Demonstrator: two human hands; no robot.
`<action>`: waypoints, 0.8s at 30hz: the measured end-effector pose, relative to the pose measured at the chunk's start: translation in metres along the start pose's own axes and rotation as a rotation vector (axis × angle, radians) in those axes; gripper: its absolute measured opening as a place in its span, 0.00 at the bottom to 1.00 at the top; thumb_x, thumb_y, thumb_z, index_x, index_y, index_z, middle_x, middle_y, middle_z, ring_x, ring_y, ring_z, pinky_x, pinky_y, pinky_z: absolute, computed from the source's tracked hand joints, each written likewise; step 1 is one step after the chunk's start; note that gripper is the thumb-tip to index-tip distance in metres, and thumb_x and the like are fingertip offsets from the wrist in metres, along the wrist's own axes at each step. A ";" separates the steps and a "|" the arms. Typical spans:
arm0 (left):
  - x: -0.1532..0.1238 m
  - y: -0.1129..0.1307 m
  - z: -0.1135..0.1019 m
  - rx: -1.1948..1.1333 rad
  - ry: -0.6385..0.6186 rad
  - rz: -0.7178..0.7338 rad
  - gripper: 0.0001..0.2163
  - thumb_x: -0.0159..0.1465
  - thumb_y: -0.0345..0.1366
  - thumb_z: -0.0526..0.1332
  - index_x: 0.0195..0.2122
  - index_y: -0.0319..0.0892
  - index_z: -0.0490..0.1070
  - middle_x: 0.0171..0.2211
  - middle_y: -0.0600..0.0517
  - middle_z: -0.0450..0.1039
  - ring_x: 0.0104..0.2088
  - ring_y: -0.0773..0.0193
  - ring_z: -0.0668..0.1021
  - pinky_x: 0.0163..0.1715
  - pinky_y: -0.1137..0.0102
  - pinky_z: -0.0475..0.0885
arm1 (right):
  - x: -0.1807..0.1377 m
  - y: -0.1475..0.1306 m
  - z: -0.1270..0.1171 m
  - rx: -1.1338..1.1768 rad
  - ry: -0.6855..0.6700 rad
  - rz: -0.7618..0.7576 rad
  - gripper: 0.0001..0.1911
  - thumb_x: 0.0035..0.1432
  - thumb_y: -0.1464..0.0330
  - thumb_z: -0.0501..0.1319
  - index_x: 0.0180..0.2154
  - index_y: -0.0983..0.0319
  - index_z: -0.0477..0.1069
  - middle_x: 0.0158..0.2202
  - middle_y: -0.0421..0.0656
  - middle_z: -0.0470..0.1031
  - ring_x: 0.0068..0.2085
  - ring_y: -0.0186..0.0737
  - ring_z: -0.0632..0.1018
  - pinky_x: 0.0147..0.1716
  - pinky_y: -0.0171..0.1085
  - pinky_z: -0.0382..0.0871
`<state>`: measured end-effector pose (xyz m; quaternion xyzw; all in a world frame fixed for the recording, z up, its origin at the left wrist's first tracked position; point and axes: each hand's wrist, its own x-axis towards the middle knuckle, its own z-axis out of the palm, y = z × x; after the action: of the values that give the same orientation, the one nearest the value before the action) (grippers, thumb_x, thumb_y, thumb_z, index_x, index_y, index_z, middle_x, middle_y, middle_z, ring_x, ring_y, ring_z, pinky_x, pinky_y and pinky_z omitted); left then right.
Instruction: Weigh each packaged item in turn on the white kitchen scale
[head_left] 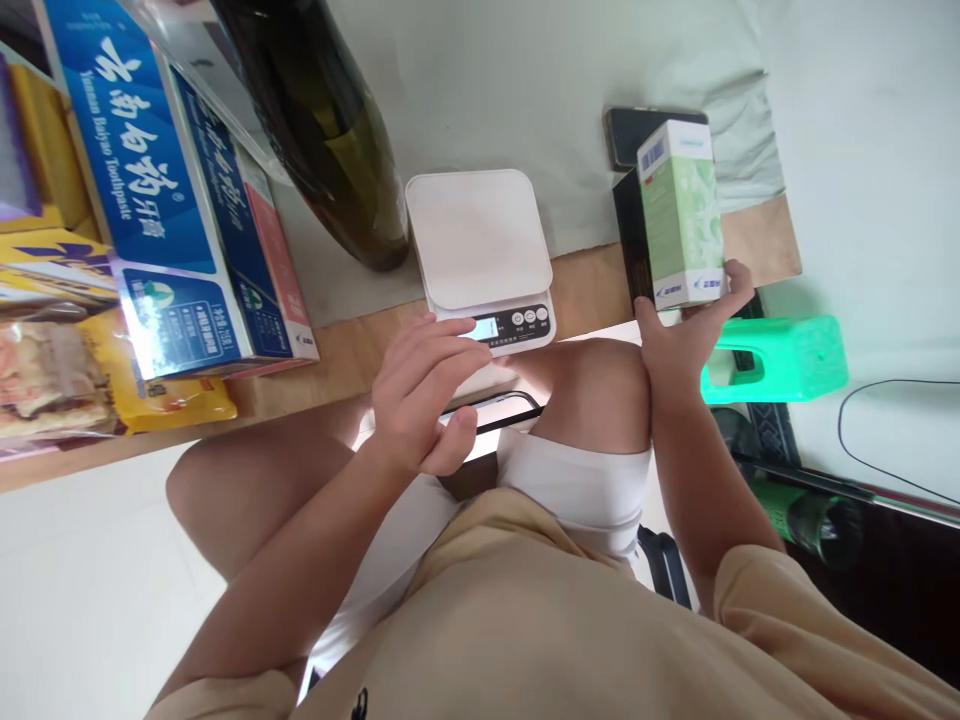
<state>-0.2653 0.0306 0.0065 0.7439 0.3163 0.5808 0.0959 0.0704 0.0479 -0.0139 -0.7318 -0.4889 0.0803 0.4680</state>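
A white kitchen scale (pixel 480 240) sits near the front edge of a low wooden table (pixel 592 285); nothing lies on its platform. My left hand (pixel 420 395) hovers over the scale's front panel, fingers stretched toward its small display and buttons, holding nothing. My right hand (pixel 686 325) grips the bottom of an upright green-and-white carton (pixel 681 215) at the table's right end. A black box (pixel 630 235) stands just behind the carton's left side. A dark phone (pixel 626 135) lies beyond it.
A dark glass bottle (pixel 330 130) stands left of the scale. Blue toothpaste boxes (pixel 172 200) and yellow snack packets (pixel 97 360) crowd the table's left end. A green plastic stool (pixel 780 360) stands at the right on the floor, with a black cable (pixel 885 430) nearby.
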 end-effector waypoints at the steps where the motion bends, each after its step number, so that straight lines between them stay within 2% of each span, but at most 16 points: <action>1: 0.000 0.000 0.000 -0.004 0.009 -0.002 0.17 0.72 0.42 0.53 0.49 0.42 0.79 0.39 0.47 0.85 0.47 0.52 0.88 0.54 0.56 0.82 | 0.000 0.000 -0.001 -0.002 -0.002 0.003 0.47 0.43 0.62 0.69 0.63 0.56 0.52 0.71 0.57 0.61 0.60 0.49 0.79 0.64 0.60 0.79; 4: -0.001 0.000 0.001 0.008 0.030 -0.007 0.16 0.72 0.43 0.53 0.48 0.43 0.78 0.38 0.47 0.85 0.46 0.51 0.88 0.53 0.56 0.82 | 0.001 0.002 -0.003 0.019 -0.007 0.010 0.48 0.43 0.61 0.69 0.64 0.56 0.52 0.74 0.58 0.57 0.63 0.51 0.78 0.64 0.58 0.79; 7: 0.000 0.002 0.000 0.009 0.016 -0.006 0.16 0.71 0.42 0.53 0.48 0.42 0.78 0.38 0.47 0.85 0.46 0.51 0.88 0.53 0.55 0.82 | 0.000 0.004 -0.006 0.078 -0.017 -0.002 0.54 0.42 0.61 0.71 0.68 0.55 0.49 0.77 0.60 0.50 0.65 0.51 0.77 0.66 0.55 0.78; 9: 0.000 0.003 0.000 0.006 0.013 -0.009 0.15 0.70 0.41 0.54 0.47 0.42 0.78 0.37 0.47 0.84 0.46 0.51 0.88 0.54 0.55 0.82 | -0.001 0.005 -0.006 0.103 0.002 -0.011 0.54 0.44 0.61 0.71 0.68 0.55 0.48 0.73 0.59 0.59 0.61 0.48 0.80 0.65 0.54 0.79; 12: 0.000 0.004 0.000 0.006 0.014 -0.016 0.15 0.70 0.41 0.54 0.46 0.43 0.78 0.37 0.47 0.84 0.45 0.52 0.88 0.54 0.56 0.82 | -0.002 0.006 -0.005 0.114 0.060 -0.009 0.45 0.47 0.61 0.68 0.64 0.55 0.52 0.60 0.52 0.73 0.51 0.45 0.83 0.59 0.56 0.82; 15: 0.000 0.004 0.001 0.002 0.028 -0.020 0.15 0.71 0.42 0.54 0.46 0.43 0.78 0.36 0.47 0.84 0.45 0.52 0.88 0.54 0.56 0.82 | -0.003 0.008 -0.005 0.130 0.075 0.006 0.39 0.48 0.60 0.67 0.60 0.54 0.56 0.57 0.48 0.75 0.50 0.43 0.83 0.57 0.55 0.83; 24: 0.001 0.005 -0.002 0.033 0.001 -0.020 0.15 0.71 0.43 0.53 0.44 0.45 0.78 0.35 0.48 0.84 0.44 0.52 0.88 0.52 0.55 0.84 | -0.008 0.006 -0.006 0.134 0.061 0.067 0.47 0.45 0.61 0.70 0.64 0.56 0.54 0.53 0.50 0.80 0.48 0.47 0.86 0.57 0.58 0.84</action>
<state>-0.2650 0.0270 0.0103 0.7418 0.3335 0.5750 0.0892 0.0742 0.0375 -0.0181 -0.7168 -0.4433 0.1060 0.5278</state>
